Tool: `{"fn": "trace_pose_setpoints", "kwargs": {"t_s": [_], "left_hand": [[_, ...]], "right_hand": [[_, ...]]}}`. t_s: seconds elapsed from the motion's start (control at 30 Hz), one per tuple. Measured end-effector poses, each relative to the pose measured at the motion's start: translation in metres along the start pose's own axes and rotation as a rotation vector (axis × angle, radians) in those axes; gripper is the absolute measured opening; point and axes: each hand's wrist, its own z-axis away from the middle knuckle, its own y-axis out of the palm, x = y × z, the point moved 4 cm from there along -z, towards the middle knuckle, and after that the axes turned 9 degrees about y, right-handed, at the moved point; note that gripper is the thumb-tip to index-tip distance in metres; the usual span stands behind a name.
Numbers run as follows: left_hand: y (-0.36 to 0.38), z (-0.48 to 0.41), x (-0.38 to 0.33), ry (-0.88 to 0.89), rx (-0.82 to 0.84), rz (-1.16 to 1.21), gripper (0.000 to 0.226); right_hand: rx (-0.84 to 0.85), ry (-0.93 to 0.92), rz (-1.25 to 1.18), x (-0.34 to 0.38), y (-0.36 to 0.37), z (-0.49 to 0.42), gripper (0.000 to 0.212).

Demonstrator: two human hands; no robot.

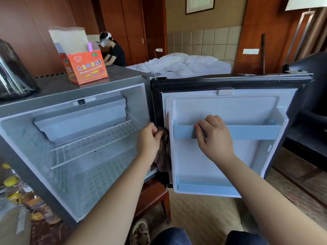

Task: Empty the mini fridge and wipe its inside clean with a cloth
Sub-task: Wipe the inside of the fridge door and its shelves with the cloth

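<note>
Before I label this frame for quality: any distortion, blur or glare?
Head view: wide-angle lens bows the fridge and door edges; bottles lower left blurred; soft light, no glare on the door; left hand on cloth and right hand on shelf sharp.

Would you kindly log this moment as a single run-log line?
fridge door open | left hand holds brown cloth at hinge side | right hand grips upper door shelf
</note>
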Motion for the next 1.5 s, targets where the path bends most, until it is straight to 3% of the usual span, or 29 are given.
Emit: {"fn": "trace_pose_setpoints", "kwargs": {"t_s": [0.13,0.27,0.37,0.57,0.8,0.97,1.17,1.3,1.5], "left_hand": [[-0.015,-0.007,-0.023,0.011,0.021,-0.079,0.022],[-0.058,-0.046,-0.08,0.18,-0.163,-0.087,0.02],[-0.067,-0.063,-0.098,0.212,-0.192,-0.154,0.022],[-0.024,-0.024,-0.048,0.125,-0.212,-0.128,0.021],[0.03,0.039,0.016,-0.014,-0.071,-0.098,0.02],[0.029,0.039,0.02,-0.073,0.063,-0.157,0.02],[-0.045,-0.017,-0.059,0.221,-0.281,-0.044,0.013],[-0.036,-0.027,-0.054,0.223,-0.251,-0.046,0.02],[0.022,0.028,0.019,0.034,-0.123,-0.033,0.02]], "right_hand": [[0.038,-0.014,-0.028,-0.009,0.001,-0.007,0.03],[0.082,0.002,-0.079,-0.019,0.001,-0.014,0.035],[0.085,0.004,-0.091,-0.023,0.002,-0.014,0.035],[-0.032,0.011,-0.093,-0.02,0.005,-0.005,0.026],[-0.015,0.031,-0.136,-0.022,0.005,-0.007,0.024],[0.015,0.041,-0.135,-0.023,0.004,-0.009,0.024],[0.008,0.049,-0.128,-0.018,0.003,-0.006,0.024],[-0.007,0.045,-0.117,-0.017,0.003,-0.004,0.022],[-0.045,0.017,-0.099,-0.015,0.006,-0.002,0.021]]}}
